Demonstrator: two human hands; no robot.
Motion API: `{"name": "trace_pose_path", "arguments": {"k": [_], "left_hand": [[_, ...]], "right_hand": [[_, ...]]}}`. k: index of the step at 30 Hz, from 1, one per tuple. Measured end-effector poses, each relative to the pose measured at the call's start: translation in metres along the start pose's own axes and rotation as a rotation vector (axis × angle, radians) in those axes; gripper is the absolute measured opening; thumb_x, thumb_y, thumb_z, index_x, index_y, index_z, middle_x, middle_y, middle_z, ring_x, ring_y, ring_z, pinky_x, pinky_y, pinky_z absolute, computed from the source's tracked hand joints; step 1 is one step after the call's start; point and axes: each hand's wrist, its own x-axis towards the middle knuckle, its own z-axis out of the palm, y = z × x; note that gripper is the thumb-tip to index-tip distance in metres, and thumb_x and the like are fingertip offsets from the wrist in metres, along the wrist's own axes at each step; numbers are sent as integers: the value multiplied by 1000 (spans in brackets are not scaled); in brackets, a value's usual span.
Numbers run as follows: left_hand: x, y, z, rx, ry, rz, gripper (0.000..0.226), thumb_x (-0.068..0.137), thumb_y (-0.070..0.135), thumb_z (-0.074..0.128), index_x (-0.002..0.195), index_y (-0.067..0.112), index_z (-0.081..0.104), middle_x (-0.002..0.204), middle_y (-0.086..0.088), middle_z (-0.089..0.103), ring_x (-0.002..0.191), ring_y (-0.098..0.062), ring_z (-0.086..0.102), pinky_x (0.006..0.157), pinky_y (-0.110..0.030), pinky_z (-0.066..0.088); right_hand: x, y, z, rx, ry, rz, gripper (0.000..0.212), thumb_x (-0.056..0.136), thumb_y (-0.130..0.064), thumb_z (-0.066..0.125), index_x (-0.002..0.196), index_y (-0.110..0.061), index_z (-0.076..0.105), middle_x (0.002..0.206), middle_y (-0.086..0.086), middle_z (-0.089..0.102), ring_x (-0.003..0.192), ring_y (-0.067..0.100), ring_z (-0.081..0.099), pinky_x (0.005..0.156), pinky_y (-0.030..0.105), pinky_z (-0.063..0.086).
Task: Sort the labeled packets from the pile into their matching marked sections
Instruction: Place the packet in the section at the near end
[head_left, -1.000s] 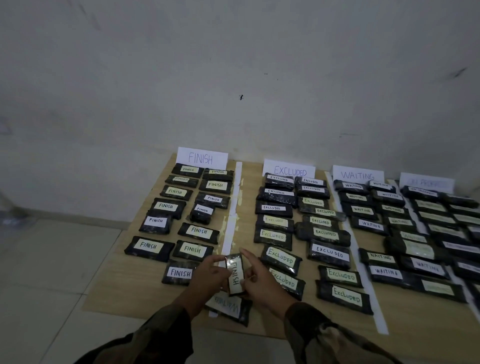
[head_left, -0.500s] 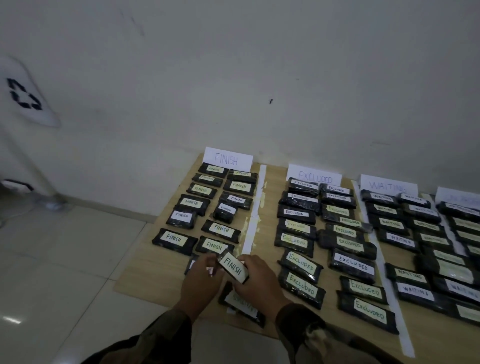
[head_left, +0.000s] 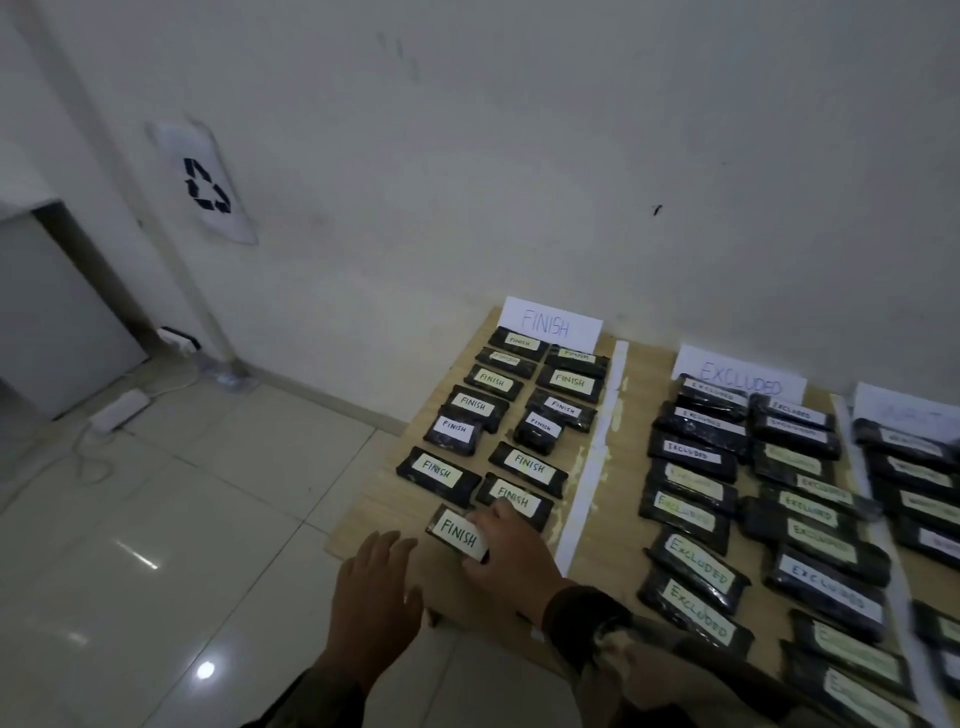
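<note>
Gripping the FINISH packet (head_left: 460, 535) at lower centre of the frame, the right hand (head_left: 511, 558) may set it too near the worktop (head_left: 376, 517) edge, where it could slip off; the left hand (head_left: 374, 592) hovers open.

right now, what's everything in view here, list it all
finish packets: thirteen showing, black with pale labels, board's left section
excluded packets: over a dozen, black, middle section
blurred packets: several, black, right edge
section cards: three, white, against wall
tape strips: two, white, between sections
board: one, tan, by wall
recycling sign: one, black on white, wall
power strip: one, white, floor left
left hand: one, open, over board's near corner
right hand: one, holding nearest finish packet
</note>
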Motion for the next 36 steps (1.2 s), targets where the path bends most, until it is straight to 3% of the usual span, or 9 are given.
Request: {"name": "trace_pose_path", "arguments": {"k": [5,15,19,22,30,36], "left_hand": [[-4,-19,3,35,-15,-40,55,69,34,75,120,21,59,128,-3,58,121,-23,52,94,-41,45],[2,-33,5,50,8,-72,55,73,36,70,124,23,55,133,-2,54,127,-24,46,101,-43,42],[5,-35,8,65,-32,-56,59,59,38,81,113,23,62,120,-2,63,115,-25,57,89,-43,50],[8,-33,8,84,28,-4,62,50,39,85,107,23,65,112,-2,67,106,-25,63,81,-40,53],[15,-12,5,81,97,89,63,43,39,87,100,24,65,103,2,68,95,-19,66,72,-35,55],[16,21,10,25,16,171,61,54,36,80,110,21,63,111,0,65,102,-19,63,81,-36,54]], "right_hand": [[24,-21,16,-110,-23,-28,54,87,-40,58,133,-18,43,123,5,46,115,21,47,96,34,44],[65,-29,32,-304,6,-56,39,87,-38,57,122,-23,46,119,3,55,113,24,46,99,41,31],[73,-27,33,-386,-52,-56,37,89,-37,57,121,-21,49,121,4,55,116,26,45,102,43,29],[74,-23,33,-434,-89,-66,38,91,-39,55,124,-20,51,124,6,53,119,26,43,103,42,30],[54,-5,14,-262,-21,-70,37,92,-42,49,126,-27,51,125,1,51,118,21,41,100,38,31],[16,26,-14,-214,14,2,29,92,-40,48,115,-28,61,114,0,54,111,21,44,93,35,32]]}}
